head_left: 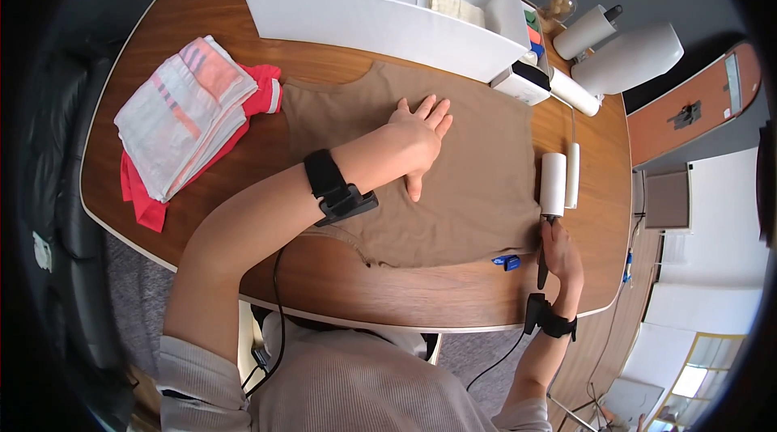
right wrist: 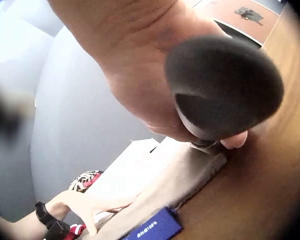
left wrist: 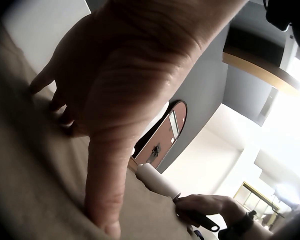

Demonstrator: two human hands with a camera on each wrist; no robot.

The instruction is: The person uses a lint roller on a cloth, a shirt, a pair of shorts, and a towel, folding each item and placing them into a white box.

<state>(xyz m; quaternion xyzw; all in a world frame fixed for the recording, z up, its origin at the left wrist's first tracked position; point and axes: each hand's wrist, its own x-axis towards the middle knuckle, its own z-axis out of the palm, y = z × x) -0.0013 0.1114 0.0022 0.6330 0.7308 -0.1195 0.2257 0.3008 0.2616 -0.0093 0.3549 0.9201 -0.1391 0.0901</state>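
Observation:
A brown sleeveless-looking garment (head_left: 477, 181) lies spread on the wooden table, a blue tag (head_left: 508, 262) at its near edge. My left hand (head_left: 413, 141) rests on the upper middle of the cloth, fingers and thumb spread. In the left wrist view the thumb (left wrist: 106, 190) touches the fabric. At the garment's right edge, my right hand (head_left: 562, 254) grips the black handle (right wrist: 225, 85) of a lint roller (head_left: 554, 181). The roller's white cylinder points away from me, beside the cloth's edge.
A long white box (head_left: 388, 19) stands behind the garment, with a folded cream cloth inside. Folded white and pink cloths (head_left: 182, 112) lie on a red one at left. Right of the lint roller is a slim white roller (head_left: 573, 177); several white rolls stand farther back.

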